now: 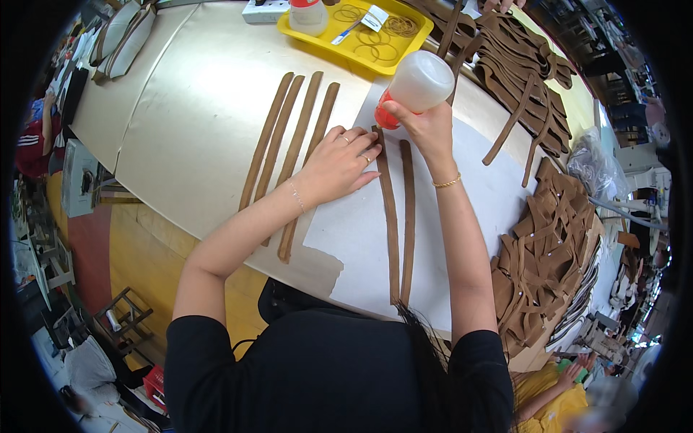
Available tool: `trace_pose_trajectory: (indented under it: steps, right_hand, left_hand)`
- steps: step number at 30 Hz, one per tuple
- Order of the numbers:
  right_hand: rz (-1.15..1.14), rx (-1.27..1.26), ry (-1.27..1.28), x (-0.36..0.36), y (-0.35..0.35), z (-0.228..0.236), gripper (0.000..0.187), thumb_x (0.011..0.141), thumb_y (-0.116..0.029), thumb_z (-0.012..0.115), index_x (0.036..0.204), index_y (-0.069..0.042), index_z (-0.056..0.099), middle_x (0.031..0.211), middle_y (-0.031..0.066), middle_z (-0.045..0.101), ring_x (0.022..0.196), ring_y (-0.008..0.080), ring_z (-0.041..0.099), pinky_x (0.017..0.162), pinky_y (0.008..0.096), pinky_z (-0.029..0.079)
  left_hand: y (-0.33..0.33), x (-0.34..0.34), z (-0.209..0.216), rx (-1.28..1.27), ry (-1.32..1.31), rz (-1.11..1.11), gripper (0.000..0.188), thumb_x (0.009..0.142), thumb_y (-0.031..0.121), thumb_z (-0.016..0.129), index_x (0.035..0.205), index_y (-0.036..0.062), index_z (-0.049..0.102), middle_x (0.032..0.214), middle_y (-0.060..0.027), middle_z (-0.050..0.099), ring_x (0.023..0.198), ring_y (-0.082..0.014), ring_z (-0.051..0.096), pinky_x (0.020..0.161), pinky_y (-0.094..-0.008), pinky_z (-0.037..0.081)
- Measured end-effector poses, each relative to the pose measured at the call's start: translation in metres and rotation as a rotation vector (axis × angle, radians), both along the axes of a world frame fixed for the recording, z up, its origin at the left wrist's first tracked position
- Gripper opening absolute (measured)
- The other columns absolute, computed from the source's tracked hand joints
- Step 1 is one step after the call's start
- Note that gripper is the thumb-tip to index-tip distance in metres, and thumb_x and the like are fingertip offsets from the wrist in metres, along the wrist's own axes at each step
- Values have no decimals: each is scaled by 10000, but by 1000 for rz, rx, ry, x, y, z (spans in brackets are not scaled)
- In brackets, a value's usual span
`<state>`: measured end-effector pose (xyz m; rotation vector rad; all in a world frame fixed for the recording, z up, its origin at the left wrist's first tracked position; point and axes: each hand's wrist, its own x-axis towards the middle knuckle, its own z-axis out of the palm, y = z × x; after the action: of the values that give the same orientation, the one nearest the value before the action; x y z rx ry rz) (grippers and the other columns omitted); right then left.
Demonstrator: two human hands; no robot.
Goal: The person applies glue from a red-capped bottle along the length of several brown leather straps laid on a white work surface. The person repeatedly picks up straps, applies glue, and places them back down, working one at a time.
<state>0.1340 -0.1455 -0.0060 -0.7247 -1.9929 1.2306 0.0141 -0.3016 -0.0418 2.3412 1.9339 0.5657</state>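
My right hand (426, 133) grips a translucent white squeeze bottle (424, 79), tipped so its red cap (388, 112) points down toward the end of a brown strap (390, 209). With fingers spread, my left hand (343, 162) lies flat beside that end, its fingertips close to the strap. A second brown strap (408, 216) runs alongside on the white sheet (354, 224). To the left, several more brown strips (271, 137) lie side by side on the table. Whether anything is coming out of the bottle's tip is too small to tell.
A yellow tray (317, 45) at the back holds rubber bands, a blade tool and another red-topped bottle (309, 18). Brown straps lie heaped at the far right (520, 72), with another pile of brown pieces (548, 252) nearer on the right. Other people sit around the edges.
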Motion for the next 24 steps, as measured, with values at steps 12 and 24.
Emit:
trace_pose_trajectory:
  steps: [12, 24]
  right_hand:
    - [62, 198, -128, -20, 0, -5, 546, 655, -441, 864, 963, -30, 681, 849, 112, 717, 782, 248, 700, 700, 338, 544]
    - [-46, -21, -21, 3, 8, -4, 438, 722, -339, 843, 974, -13, 693, 890, 100, 730, 808, 168, 698, 715, 298, 542]
  left_hand:
    - [-2, 2, -1, -19, -29, 40, 458, 825, 323, 709, 1187, 55, 623, 1287, -92, 555, 1205, -257, 488, 1017, -421, 358]
    - [-2, 1, -4, 11, -30, 25, 445, 837, 318, 699, 1176, 42, 616, 1275, -98, 561, 1210, -253, 484, 1017, -417, 360]
